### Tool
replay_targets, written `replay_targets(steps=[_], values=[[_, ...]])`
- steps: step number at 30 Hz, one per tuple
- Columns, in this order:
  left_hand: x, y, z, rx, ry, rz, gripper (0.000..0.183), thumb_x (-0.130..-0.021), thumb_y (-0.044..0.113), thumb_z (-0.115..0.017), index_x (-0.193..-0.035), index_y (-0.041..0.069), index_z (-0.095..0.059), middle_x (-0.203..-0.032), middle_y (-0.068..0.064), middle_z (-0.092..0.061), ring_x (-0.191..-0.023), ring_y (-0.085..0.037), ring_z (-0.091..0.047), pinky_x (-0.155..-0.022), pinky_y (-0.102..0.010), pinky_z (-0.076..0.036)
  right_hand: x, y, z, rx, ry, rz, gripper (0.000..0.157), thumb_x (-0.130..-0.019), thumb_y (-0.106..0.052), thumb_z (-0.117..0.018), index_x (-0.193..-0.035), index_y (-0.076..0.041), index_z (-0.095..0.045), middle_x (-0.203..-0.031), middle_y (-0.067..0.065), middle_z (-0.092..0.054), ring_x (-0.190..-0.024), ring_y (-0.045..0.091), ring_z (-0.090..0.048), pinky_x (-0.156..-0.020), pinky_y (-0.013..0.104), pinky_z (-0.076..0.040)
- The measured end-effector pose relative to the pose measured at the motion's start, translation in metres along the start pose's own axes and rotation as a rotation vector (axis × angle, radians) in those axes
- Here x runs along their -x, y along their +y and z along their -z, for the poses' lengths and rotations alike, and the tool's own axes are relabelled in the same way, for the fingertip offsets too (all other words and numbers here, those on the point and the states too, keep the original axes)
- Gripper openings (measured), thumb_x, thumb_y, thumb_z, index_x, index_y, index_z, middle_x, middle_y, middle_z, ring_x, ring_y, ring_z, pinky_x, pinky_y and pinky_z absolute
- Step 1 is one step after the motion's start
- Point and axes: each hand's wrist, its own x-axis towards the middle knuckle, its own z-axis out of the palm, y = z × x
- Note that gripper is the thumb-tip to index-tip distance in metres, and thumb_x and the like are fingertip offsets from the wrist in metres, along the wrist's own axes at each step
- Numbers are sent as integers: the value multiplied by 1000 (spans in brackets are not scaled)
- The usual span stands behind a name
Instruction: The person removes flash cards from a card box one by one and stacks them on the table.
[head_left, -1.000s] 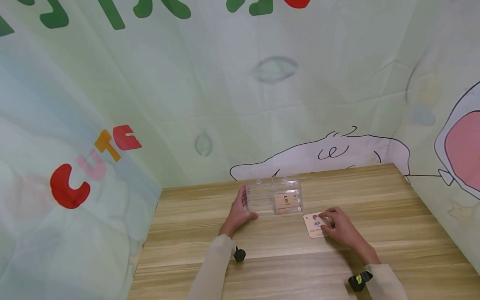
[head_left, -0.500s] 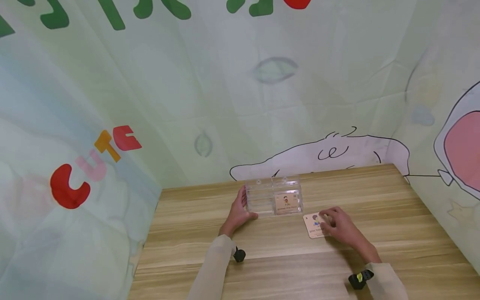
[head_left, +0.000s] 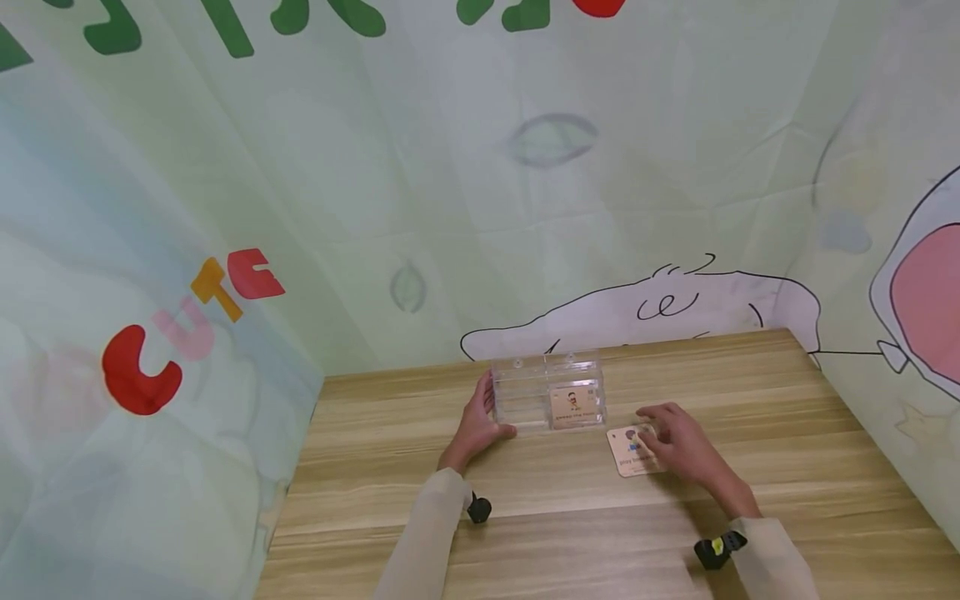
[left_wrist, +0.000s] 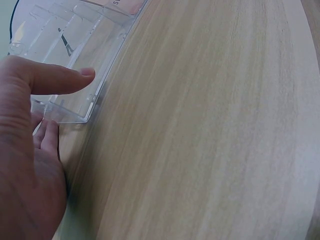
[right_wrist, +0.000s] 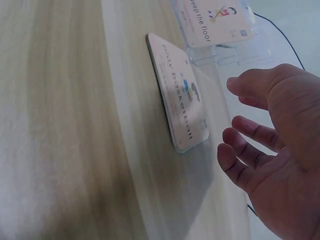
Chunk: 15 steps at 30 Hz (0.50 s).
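On the left, my left hand (head_left: pixel 478 427) grips the end of a clear plastic card holder (head_left: pixel 521 398), its thumb in front and its other fingers round the side. The holder's right compartment bears a "sweep the floor" picture card (head_left: pixel 573 407); the left one shows bare clear plastic. To the right of the holder, a small stack of picture cards (head_left: pixel 626 454), topped by "play basketball", lies on the table. My right hand (head_left: pixel 684 450) hovers beside this stack with loosely bent fingers. In the right wrist view a gap shows between its fingertips and the stack (right_wrist: pixel 179 97).
Both hands work over a wood-grain table (head_left: pixel 562 525). A printed cloth backdrop (head_left: pixel 450 200) rises right behind its far edge and along the sides. Dark wrist cameras hang at the left wrist (head_left: pixel 478 509) and right wrist (head_left: pixel 712 553).
My right hand's fingers have spread and lifted off the card stack, moving slightly right and back. The left hand, the holder and the cards stay where they were.
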Motion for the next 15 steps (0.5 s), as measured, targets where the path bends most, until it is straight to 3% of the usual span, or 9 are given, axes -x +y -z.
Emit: replay_targets(steps=[5,15], values=[[1,1,0,-6,-3,-3,111,-72,-13,-82,-161,-4,-18,-162,-29,-31,-150,-44,-33,-123,-47,-30,-5,-6,-1,-12,18,28,37,-94,-10,-76,-128,1,-67,-120,20,-63,-84,18,-62,-70,35,-58],[2,2,-1,-7,0,2,110,-71,-12,-82,-161,-5,-18,-162,-30,-31,-149,-44,-33,-123,-48,-30,-17,-18,-10,-73,24,53,40,-93,-7,-75,-132,-1,-65,-122,20,-64,-84,15,-61,-64,25,-55]])
